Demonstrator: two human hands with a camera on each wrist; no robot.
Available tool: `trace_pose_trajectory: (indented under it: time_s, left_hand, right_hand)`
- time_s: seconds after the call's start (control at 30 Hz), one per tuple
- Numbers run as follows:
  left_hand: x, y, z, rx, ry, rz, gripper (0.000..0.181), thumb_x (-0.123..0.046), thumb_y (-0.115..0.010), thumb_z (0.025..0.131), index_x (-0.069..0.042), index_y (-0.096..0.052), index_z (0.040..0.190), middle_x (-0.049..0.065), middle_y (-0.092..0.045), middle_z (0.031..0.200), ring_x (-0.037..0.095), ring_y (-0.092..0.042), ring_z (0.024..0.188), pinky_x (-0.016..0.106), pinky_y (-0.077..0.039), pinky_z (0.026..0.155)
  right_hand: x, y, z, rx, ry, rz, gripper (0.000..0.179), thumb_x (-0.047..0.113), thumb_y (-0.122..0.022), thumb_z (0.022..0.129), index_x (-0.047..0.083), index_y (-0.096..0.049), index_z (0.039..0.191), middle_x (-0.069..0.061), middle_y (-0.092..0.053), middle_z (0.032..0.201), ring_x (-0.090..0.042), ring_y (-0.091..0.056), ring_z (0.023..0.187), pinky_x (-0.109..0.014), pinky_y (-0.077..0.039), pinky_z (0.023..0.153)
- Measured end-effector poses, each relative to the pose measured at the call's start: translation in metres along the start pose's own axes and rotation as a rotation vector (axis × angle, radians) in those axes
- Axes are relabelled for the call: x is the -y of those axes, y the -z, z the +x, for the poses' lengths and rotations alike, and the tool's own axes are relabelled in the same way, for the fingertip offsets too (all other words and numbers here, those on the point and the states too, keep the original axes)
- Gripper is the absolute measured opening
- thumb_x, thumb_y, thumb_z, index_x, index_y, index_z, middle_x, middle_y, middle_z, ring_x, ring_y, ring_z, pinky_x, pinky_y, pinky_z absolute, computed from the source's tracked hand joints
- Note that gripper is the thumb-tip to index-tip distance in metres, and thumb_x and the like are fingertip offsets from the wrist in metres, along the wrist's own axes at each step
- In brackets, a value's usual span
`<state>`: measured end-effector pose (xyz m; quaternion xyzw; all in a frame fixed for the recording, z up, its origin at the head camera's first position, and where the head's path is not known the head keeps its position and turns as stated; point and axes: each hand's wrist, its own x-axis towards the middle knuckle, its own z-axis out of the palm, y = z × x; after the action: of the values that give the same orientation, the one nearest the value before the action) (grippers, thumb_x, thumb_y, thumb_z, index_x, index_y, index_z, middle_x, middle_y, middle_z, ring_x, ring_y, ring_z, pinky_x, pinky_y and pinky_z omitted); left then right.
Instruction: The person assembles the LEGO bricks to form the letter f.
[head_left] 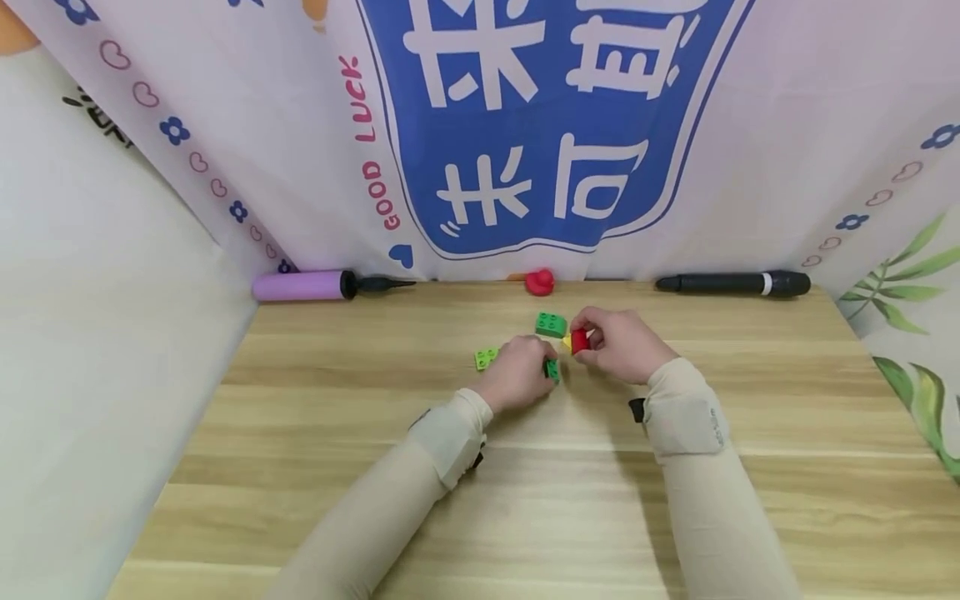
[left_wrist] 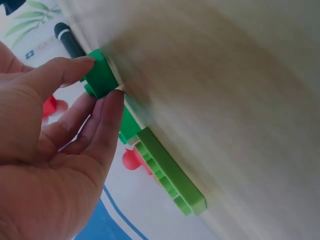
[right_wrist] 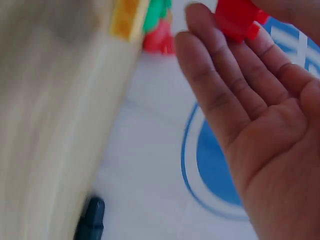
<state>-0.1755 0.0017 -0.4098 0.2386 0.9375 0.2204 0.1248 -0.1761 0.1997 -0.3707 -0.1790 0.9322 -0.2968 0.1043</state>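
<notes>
A small green building block point(left_wrist: 102, 75) is pinched between the thumb and fingers of my left hand point(head_left: 516, 372), low over the wooden table. My right hand point(head_left: 626, 343) grips a red block point(right_wrist: 236, 19) with thumb and fingertips, just to the right of the left hand. Close beside the red block lies a yellow block point(head_left: 567, 342), partly hidden in the head view. Beyond the hands sits another green block point(head_left: 551, 324) with studs on top. A long light green block point(left_wrist: 172, 172) lies left of the left hand, partly covered by it in the head view.
At the table's back edge stands a red duck-like toy point(head_left: 539, 282). A purple hand pump point(head_left: 303, 286) lies at the back left, a black pen-shaped tool point(head_left: 733, 284) at the back right. A printed cloth point(head_left: 480, 262) hangs behind the wooden table point(head_left: 570, 517).
</notes>
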Motion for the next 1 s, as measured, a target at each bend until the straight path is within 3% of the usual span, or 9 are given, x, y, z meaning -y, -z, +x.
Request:
trace_pose_trajectory:
  time_s: [0.17, 0.27, 0.43, 0.57, 0.67, 0.77, 1.0]
  left_hand:
    - [0.0, -0.001, 0.001, -0.042, -0.017, -0.016, 0.026, -0.011, -0.082, 0.091, -0.007, -0.079, 0.116, 0.004, -0.075, 0.111, 0.016, -0.068, 0.102, 0.034, -0.058, 0.095]
    - [0.002, -0.001, 0.002, -0.032, -0.003, -0.03, 0.024, -0.012, -0.082, 0.09, -0.008, -0.079, 0.114, 0.002, -0.076, 0.103, 0.016, -0.068, 0.095, 0.033, -0.059, 0.089]
    - [0.006, -0.002, 0.002, -0.012, 0.033, -0.058, 0.024, -0.014, -0.083, 0.09, -0.009, -0.08, 0.113, 0.0, -0.077, 0.098, 0.015, -0.069, 0.092, 0.033, -0.059, 0.088]
    - [0.006, -0.004, 0.003, -0.004, 0.069, -0.05, 0.024, -0.018, -0.084, 0.091, -0.01, -0.081, 0.114, 0.0, -0.079, 0.104, 0.015, -0.071, 0.1, 0.035, -0.058, 0.095]
    - [0.005, -0.004, 0.004, 0.009, 0.077, -0.055, 0.025, -0.02, -0.083, 0.092, -0.01, -0.081, 0.115, 0.001, -0.079, 0.108, 0.016, -0.07, 0.101, 0.035, -0.058, 0.096]
    - [0.007, -0.004, 0.004, 0.008, 0.072, -0.056, 0.027, -0.02, -0.082, 0.093, -0.01, -0.08, 0.118, 0.0, -0.077, 0.104, 0.014, -0.068, 0.095, 0.032, -0.057, 0.09]
    - [0.016, 0.004, -0.001, -0.01, 0.088, -0.045, 0.03, -0.012, -0.08, 0.092, -0.01, -0.078, 0.122, -0.002, -0.063, 0.078, 0.013, -0.054, 0.073, 0.027, -0.045, 0.068]
  right_hand:
    - [0.003, -0.009, 0.002, 0.034, 0.095, 0.01, 0.031, 0.006, -0.08, 0.09, 0.006, -0.073, 0.121, -0.007, -0.077, 0.105, -0.022, -0.073, 0.095, -0.042, -0.061, 0.087]
    - [0.0, -0.015, 0.001, 0.027, 0.1, 0.036, 0.033, 0.009, -0.082, 0.091, 0.007, -0.073, 0.123, -0.007, -0.078, 0.107, -0.022, -0.074, 0.097, -0.044, -0.061, 0.09]
    - [-0.009, -0.026, -0.001, -0.012, 0.029, 0.203, 0.034, 0.012, -0.083, 0.092, 0.007, -0.071, 0.124, -0.009, -0.077, 0.111, -0.025, -0.074, 0.104, -0.044, -0.06, 0.096]
    - [-0.016, -0.031, -0.003, -0.028, -0.058, 0.437, 0.039, 0.013, -0.083, 0.092, 0.006, -0.069, 0.128, -0.013, -0.074, 0.121, -0.027, -0.07, 0.112, -0.035, -0.058, 0.096]
    - [-0.019, -0.033, -0.006, -0.041, -0.116, 0.526, 0.043, 0.013, -0.083, 0.092, 0.003, -0.068, 0.131, -0.016, -0.073, 0.124, -0.027, -0.069, 0.113, -0.028, -0.057, 0.091]
    - [-0.018, -0.036, -0.007, -0.05, -0.117, 0.463, 0.042, 0.014, -0.084, 0.092, 0.004, -0.069, 0.13, -0.015, -0.074, 0.121, -0.027, -0.069, 0.11, -0.029, -0.058, 0.09]
    - [-0.005, -0.047, 0.004, -0.081, -0.078, 0.292, 0.042, 0.016, -0.085, 0.091, 0.006, -0.07, 0.129, -0.012, -0.076, 0.114, -0.027, -0.073, 0.105, -0.044, -0.06, 0.095]
